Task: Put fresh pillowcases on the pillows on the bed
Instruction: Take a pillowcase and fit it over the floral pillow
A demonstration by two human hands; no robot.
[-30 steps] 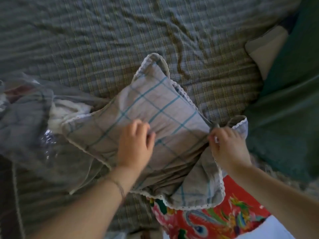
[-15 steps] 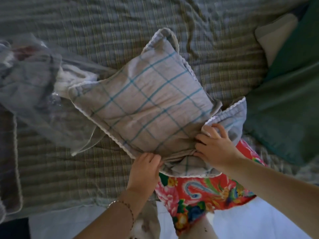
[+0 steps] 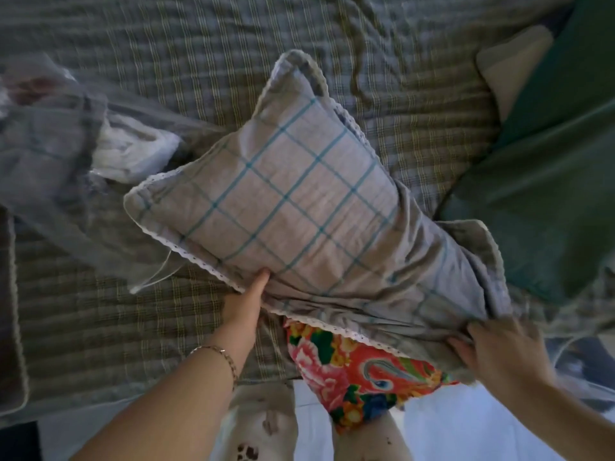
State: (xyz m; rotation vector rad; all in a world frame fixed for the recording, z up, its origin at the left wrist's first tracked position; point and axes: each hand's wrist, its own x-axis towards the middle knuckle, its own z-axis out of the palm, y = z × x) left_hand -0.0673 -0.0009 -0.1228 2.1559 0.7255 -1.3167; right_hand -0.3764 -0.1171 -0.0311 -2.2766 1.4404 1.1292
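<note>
A pillow [image 3: 276,207] in a grey, teal-checked pillowcase [image 3: 432,287] is seen lying at a slant in the middle of the bed [image 3: 416,104]. The pillow's near, lace-trimmed edge is held by the left hand [image 3: 244,302]. Its thumb is laid against the trim and its fingers are hidden beneath. To the right of the pillow, the slack open end of the pillowcase is bunched and gripped by the right hand [image 3: 499,351], whose fingers are curled into the cloth. Red floral fabric [image 3: 359,371] is partly covered by the pillow's near edge. A clear plastic bag [image 3: 50,144] holding folded cloth is found left of the pillow. A green blanket [image 3: 549,194] is spread to the pillow's right, and a beige cushion [image 3: 509,68] lies beyond the blanket.
</note>
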